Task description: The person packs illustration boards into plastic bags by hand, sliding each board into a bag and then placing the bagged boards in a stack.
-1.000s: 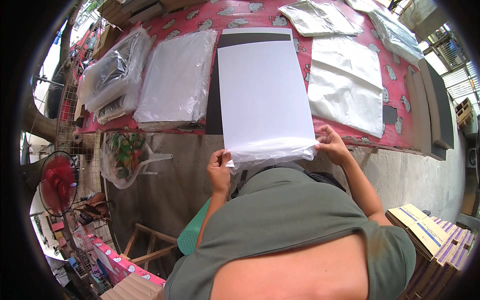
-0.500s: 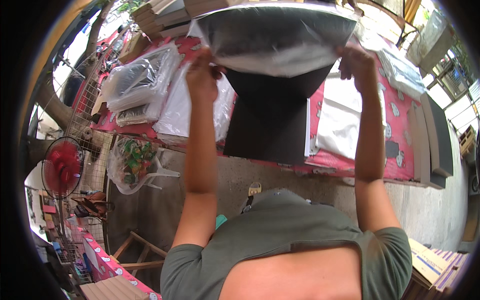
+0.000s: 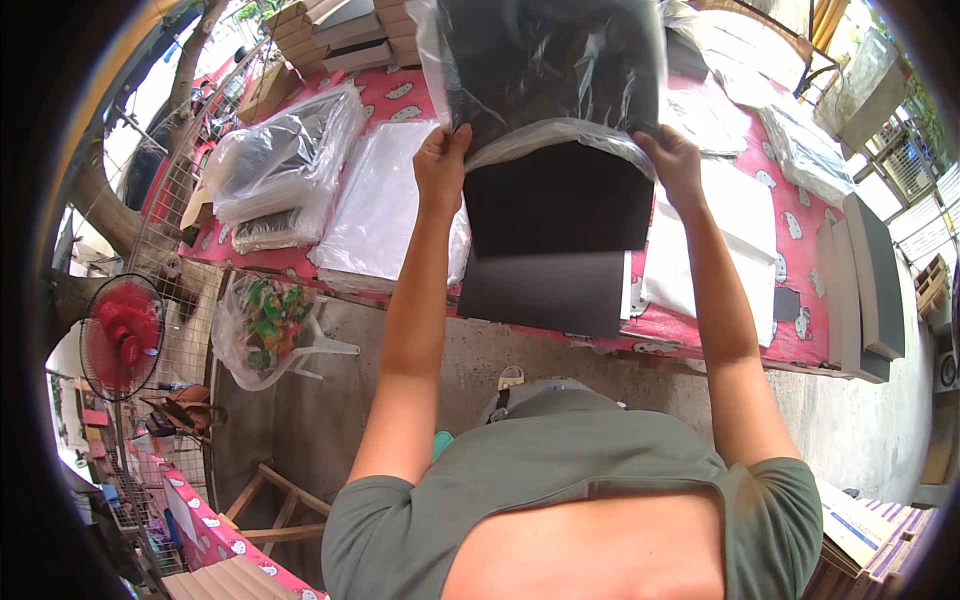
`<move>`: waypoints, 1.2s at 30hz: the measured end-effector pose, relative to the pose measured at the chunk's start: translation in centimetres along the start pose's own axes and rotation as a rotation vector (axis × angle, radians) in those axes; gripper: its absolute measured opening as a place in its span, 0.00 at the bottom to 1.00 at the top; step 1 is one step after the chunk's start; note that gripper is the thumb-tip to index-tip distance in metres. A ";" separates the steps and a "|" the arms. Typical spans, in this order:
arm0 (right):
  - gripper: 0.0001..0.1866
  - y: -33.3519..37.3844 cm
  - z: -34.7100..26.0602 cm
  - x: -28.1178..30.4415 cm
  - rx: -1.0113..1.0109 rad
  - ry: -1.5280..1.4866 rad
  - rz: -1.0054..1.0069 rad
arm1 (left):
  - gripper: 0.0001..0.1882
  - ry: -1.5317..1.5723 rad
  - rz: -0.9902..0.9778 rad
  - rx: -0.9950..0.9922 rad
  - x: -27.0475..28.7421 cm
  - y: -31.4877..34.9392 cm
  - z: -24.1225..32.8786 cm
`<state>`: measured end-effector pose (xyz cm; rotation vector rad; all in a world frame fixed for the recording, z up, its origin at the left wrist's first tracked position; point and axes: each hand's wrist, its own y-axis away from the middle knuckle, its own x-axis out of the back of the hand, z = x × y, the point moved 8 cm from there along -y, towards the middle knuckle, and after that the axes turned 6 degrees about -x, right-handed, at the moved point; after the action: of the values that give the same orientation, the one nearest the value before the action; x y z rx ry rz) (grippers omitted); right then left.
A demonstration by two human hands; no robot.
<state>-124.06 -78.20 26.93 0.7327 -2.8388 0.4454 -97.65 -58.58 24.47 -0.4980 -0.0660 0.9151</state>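
Observation:
A black sheet [image 3: 560, 195] is partly inside a clear plastic bag [image 3: 550, 75], its near end sticking out of the bag's mouth. My left hand [image 3: 441, 165] pinches the left corner of the bag's mouth. At the right corner, my right hand [image 3: 672, 163] grips the same bag, fingers closed on its edge. Both are held up over the table. Beneath them another black sheet [image 3: 545, 295] lies at the table's near edge, with a thin white edge showing along its right side.
Left on the pink patterned tablecloth [image 3: 395, 95] lie a stack of clear plastic bags [image 3: 385, 215] and a pile of bagged black sheets [image 3: 280, 150]. White sheets [image 3: 740, 250] lie to the right, beside upright dark boards [image 3: 875, 275]. A red fan [image 3: 125, 335] stands far left.
The bag has swung from bowed and wide to hanging flatter and farther away over the table. My hands have come closer together, and the black sheet's end now shows straight below the bag's mouth.

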 end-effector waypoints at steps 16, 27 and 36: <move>0.29 20.7 5.2 1.4 0.145 0.539 -0.174 | 0.21 -0.669 -0.342 0.007 4.1 19.7 0.7; 0.27 24.7 0.6 -1.3 0.035 0.447 -0.473 | 0.14 -0.718 0.135 -0.366 5.9 20.8 7.7; 0.14 15.7 -2.0 -21.7 0.453 0.453 -0.465 | 0.10 -0.508 0.826 -0.254 22.4 5.4 3.5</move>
<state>-112.96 -54.83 19.73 1.1568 -2.0791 1.0306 -88.75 -37.18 21.73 -0.5213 -0.4677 1.8476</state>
